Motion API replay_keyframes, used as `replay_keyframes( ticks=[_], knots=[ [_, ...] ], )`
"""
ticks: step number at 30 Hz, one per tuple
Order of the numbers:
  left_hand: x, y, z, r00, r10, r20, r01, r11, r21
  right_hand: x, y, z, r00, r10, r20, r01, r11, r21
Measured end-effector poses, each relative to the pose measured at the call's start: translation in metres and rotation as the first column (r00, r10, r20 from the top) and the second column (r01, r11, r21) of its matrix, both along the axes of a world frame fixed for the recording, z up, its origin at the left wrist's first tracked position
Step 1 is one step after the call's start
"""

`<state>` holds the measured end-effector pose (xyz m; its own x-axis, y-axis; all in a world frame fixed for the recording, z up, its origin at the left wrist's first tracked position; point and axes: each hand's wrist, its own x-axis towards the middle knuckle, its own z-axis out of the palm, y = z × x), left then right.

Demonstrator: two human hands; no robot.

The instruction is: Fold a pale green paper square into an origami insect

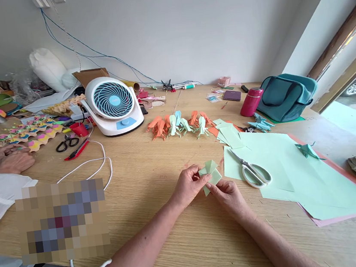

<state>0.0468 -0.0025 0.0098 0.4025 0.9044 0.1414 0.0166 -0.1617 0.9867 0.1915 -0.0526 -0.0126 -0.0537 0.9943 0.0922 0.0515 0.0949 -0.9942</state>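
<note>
Between my two hands is a small piece of folded light-green paper [215, 176], held just above the wooden table [156, 170]. My left hand [189, 184] pinches its left side with thumb and fingers. On its lower right edge, my right hand [229, 196] grips it, thumb on top. Scissors [255, 174] with white handles lie to the right, on large light-green sheets [316, 181]. Beyond my hands sit a stack of small cut green papers [230, 135] and a row of folded orange and pale-green paper figures [173, 125].
A white fan [114, 104] stands at the back left. A co-worker's hands [14, 158] rest at the far left near black scissors [67, 142] and a red cutter [78, 149]. A pink bottle [252, 102] and teal bag [285, 96] stand back right. A white cable [106, 159] crosses the table.
</note>
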Motion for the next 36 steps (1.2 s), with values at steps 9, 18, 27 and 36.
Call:
replay_keyframes(
  ticks=[9, 18, 27, 36],
  knots=[
    [-0.008, 0.005, 0.006, 0.994, 0.053, -0.091, -0.044, 0.994, 0.095, 0.012, 0.001, 0.013, 0.999, -0.052, 0.001, 0.052, 0.996, 0.079],
    [-0.013, 0.001, 0.011, 0.937, -0.13, -0.323, 0.154, 0.987, 0.047, 0.029, 0.003, 0.019, 0.983, -0.184, -0.003, 0.183, 0.977, 0.11],
    [-0.018, 0.0, 0.012, 0.923, -0.149, -0.355, 0.187, 0.98, 0.074, 0.027, 0.006, 0.003, 1.0, -0.018, 0.019, 0.019, 0.999, -0.049],
    [-0.022, 0.007, 0.014, 0.88, -0.097, -0.465, 0.243, 0.933, 0.265, 0.034, 0.01, -0.003, 0.997, 0.07, 0.038, -0.066, 0.994, -0.087]
  ],
)
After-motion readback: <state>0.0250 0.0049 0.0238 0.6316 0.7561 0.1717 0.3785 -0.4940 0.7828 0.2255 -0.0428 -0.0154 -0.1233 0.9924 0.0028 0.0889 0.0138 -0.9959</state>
